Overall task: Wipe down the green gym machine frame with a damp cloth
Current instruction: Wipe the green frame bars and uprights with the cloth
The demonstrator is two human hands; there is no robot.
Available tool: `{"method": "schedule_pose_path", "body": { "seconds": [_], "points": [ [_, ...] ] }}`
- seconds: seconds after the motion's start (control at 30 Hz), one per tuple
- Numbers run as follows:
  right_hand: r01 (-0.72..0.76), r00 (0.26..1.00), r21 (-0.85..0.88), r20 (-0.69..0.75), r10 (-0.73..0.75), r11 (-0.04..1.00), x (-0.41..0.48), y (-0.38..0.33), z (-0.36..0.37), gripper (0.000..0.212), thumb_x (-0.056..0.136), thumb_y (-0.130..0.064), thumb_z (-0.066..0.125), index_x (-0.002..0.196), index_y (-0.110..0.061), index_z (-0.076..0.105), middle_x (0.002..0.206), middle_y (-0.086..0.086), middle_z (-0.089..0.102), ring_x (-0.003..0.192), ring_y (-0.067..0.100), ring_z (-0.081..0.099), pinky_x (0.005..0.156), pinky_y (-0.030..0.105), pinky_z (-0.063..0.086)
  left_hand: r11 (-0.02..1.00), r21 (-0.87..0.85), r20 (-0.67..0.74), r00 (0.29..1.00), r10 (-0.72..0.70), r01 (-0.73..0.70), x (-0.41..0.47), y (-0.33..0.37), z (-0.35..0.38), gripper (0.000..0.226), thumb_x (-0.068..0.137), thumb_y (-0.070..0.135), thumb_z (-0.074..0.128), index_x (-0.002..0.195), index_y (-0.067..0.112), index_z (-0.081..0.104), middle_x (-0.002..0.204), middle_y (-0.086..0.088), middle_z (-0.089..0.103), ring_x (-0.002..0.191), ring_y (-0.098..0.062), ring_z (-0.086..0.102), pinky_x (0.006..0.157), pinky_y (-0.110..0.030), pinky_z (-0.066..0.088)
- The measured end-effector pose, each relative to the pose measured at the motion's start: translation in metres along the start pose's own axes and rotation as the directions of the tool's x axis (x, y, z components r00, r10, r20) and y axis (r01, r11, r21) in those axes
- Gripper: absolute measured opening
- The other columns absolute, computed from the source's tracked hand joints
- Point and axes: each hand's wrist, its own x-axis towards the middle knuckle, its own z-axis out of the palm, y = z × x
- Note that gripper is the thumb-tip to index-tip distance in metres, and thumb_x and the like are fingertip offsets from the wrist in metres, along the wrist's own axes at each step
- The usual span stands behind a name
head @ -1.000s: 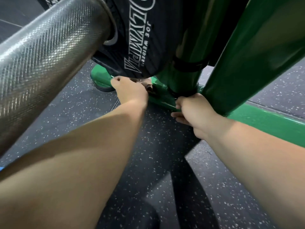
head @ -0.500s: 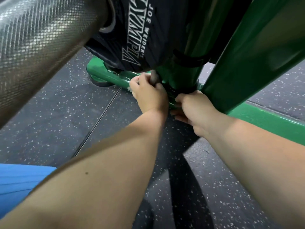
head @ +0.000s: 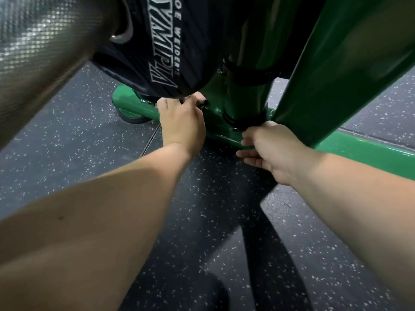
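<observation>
The green machine frame (head: 370,156) runs low across the floor, with a round upright (head: 244,97) and a slanted beam (head: 336,63) rising from it. My left hand (head: 182,122) lies on the base bar just left of the upright, fingers curled down under the black plate; the cloth is hidden beneath it. My right hand (head: 269,149) holds the front edge of the base bar at the foot of the upright, fingers curled under the bar.
A black weight plate (head: 161,52) with white lettering hangs right above my left hand. A knurled steel bar sleeve (head: 45,52) fills the upper left. Dark speckled rubber flooring (head: 67,153) lies all around, and a green foot (head: 125,102) ends the bar at left.
My left hand slid right along the base bar toward the upright, then back a little left. My right hand has kept its hold by the upright's foot.
</observation>
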Motion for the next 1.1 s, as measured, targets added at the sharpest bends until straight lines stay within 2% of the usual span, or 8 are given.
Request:
{"method": "schedule_pose_path", "body": {
  "seconds": [0.17,0.33,0.5,0.7,0.8,0.9,1.0,1.1],
  "points": [
    [0.023,0.999,-0.003,-0.023,-0.023,1.0,0.002,-0.002,0.002,0.009,0.095,-0.014,0.054,0.102,-0.019,0.057,0.09,-0.002,0.062,0.064,0.014,0.065,0.071,0.031,0.055,0.982,-0.171,0.057,0.995,0.085,-0.074,-0.017,0.008,-0.003,0.024,0.09,0.01,0.049,0.098,0.005,0.071,0.123,-0.024,0.053,0.098,-0.045,0.049,0.084,-0.031,0.033],
    [0.046,0.999,-0.035,0.008,-0.046,0.998,-0.002,0.007,0.0,0.018,0.096,-0.015,0.052,0.112,-0.023,0.052,0.106,-0.001,0.06,0.069,0.015,0.065,0.068,0.029,0.053,0.885,-0.189,-0.007,0.901,-0.433,0.424,0.018,-0.028,-0.013,0.033,0.095,0.018,0.047,0.12,0.014,0.069,0.133,-0.014,0.044,0.12,-0.031,0.047,0.1,-0.022,0.032],
    [0.023,1.0,-0.017,0.0,-0.023,1.0,-0.005,0.011,0.002,0.01,0.095,-0.013,0.052,0.094,-0.023,0.05,0.091,0.001,0.06,0.065,0.017,0.064,0.069,0.032,0.053,0.884,-0.315,0.086,0.938,-0.337,0.346,-0.006,0.029,0.004,0.018,0.091,0.007,0.046,0.093,0.01,0.064,0.111,-0.005,0.04,0.102,-0.025,0.046,0.083,-0.016,0.028],
    [-0.01,1.0,-0.011,-0.026,0.01,1.0,-0.005,0.006,-0.006,0.011,0.097,-0.014,0.05,0.091,-0.021,0.056,0.091,0.002,0.061,0.068,0.015,0.063,0.072,0.03,0.05,0.844,-0.379,0.155,0.925,-0.346,0.379,-0.028,0.035,-0.006,0.026,0.095,0.01,0.05,0.118,0.015,0.061,0.107,0.003,0.037,0.079,-0.012,0.046,0.079,-0.013,0.031],
    [-0.045,0.998,0.042,-0.047,0.047,0.998,-0.005,0.008,-0.004,0.01,0.096,-0.012,0.051,0.09,-0.017,0.057,0.094,0.006,0.061,0.069,0.016,0.063,0.07,0.029,0.051,0.627,-0.442,0.055,0.718,-0.694,0.641,0.001,0.003,-0.015,0.024,0.089,0.003,0.05,0.105,0.012,0.067,0.109,-0.003,0.043,0.074,-0.013,0.046,0.073,-0.009,0.033],
    [-0.064,0.996,0.057,-0.052,0.067,0.996,-0.005,0.01,0.0,0.009,0.096,-0.012,0.052,0.09,-0.015,0.058,0.097,0.007,0.061,0.07,0.016,0.064,0.071,0.031,0.052,0.316,-0.689,0.058,0.484,-0.873,0.652,0.023,-0.025,-0.02,0.015,0.079,0.001,0.056,0.078,0.013,0.065,0.103,-0.008,0.065,0.071,-0.019,0.06,0.073,-0.028,0.057],
    [-0.062,0.998,0.056,-0.025,0.063,0.997,-0.006,0.011,0.003,0.008,0.097,-0.014,0.051,0.096,-0.019,0.057,0.098,0.005,0.06,0.068,0.016,0.063,0.071,0.031,0.052,0.252,-0.706,0.147,0.484,-0.862,0.662,0.013,-0.006,-0.012,0.014,0.08,0.009,0.056,0.08,0.02,0.066,0.093,-0.002,0.071,0.07,-0.013,0.061,0.069,-0.021,0.052],
    [-0.067,0.997,0.039,-0.022,0.068,0.997,-0.007,0.017,-0.002,0.01,0.098,-0.015,0.05,0.092,-0.021,0.055,0.096,0.005,0.059,0.066,0.016,0.061,0.066,0.029,0.049,0.277,-0.635,0.224,0.515,-0.827,0.721,-0.008,0.021,0.008,0.015,0.089,0.024,0.055,0.086,0.014,0.065,0.12,0.001,0.059,0.07,-0.003,0.053,0.058,-0.008,0.036]
  ]
}}
